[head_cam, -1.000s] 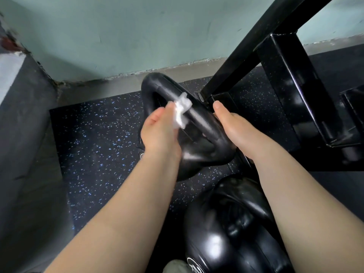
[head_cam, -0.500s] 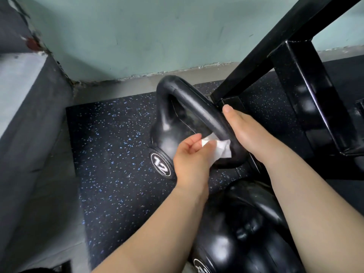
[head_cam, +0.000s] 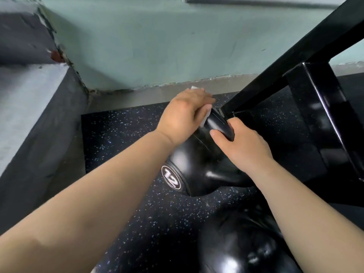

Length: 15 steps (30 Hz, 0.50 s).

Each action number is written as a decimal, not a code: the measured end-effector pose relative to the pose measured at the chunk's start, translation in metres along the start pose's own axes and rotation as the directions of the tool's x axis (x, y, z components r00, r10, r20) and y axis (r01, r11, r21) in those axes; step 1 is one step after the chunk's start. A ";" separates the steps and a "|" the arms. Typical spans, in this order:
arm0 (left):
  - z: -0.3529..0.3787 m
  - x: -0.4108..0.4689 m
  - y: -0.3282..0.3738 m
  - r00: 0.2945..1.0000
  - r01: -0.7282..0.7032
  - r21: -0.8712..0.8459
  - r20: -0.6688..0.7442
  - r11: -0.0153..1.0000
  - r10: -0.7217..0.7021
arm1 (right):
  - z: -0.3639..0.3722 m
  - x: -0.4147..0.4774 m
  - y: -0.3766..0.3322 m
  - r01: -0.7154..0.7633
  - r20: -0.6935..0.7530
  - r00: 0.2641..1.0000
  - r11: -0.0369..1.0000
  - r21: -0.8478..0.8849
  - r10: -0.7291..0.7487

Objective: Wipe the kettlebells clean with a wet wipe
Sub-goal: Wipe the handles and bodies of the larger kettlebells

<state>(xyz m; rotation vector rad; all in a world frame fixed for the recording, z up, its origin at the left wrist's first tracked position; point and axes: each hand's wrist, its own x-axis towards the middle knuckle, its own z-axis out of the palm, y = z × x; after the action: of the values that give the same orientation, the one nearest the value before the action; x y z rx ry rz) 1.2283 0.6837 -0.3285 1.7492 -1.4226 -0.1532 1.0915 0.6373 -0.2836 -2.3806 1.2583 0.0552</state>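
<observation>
A glossy black kettlebell (head_cam: 199, 166) marked 12 is tilting on the speckled mat, a white wipe (head_cam: 204, 116) pressing its handle; a second kettlebell (head_cam: 236, 249) is sitting nearer.

Open speckled floor mat (head_cam: 126, 154) lies to the left of the kettlebell marked 12 (head_cam: 199, 166), free up to the raised grey ledge (head_cam: 29, 107) that bounds it on that side. Beyond, the green wall (head_cam: 157, 46) closes the far edge. To the right, the black rack frame (head_cam: 319, 107) stands close; its slanted bar (head_cam: 285, 62) comes down just beside the handle, leaving little room there. A second kettlebell (head_cam: 242, 249) blocks the near side. Both forearms cross the space above the mat.
</observation>
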 end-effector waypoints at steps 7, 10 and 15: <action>-0.023 0.030 -0.039 0.875 0.467 -0.077 0.186 0.881 -0.448 | 0.004 0.004 0.003 0.025 -0.044 0.999 0.998 -0.050 -0.027; -0.024 0.016 -0.058 0.709 0.681 -0.106 0.342 0.725 -0.616 | 0.005 0.005 0.003 0.020 -0.061 0.998 0.997 -0.068 -0.025; -0.003 -0.007 -0.058 0.653 0.679 -0.662 0.345 0.318 -0.674 | 0.006 0.006 0.003 0.026 -0.081 0.996 0.995 -0.100 -0.034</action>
<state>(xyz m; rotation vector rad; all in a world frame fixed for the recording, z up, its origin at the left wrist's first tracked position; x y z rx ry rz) 1.2709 0.6904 -0.3683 1.4592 -0.3390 -1.0694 1.0937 0.6340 -0.2916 -2.5088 1.2847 0.0094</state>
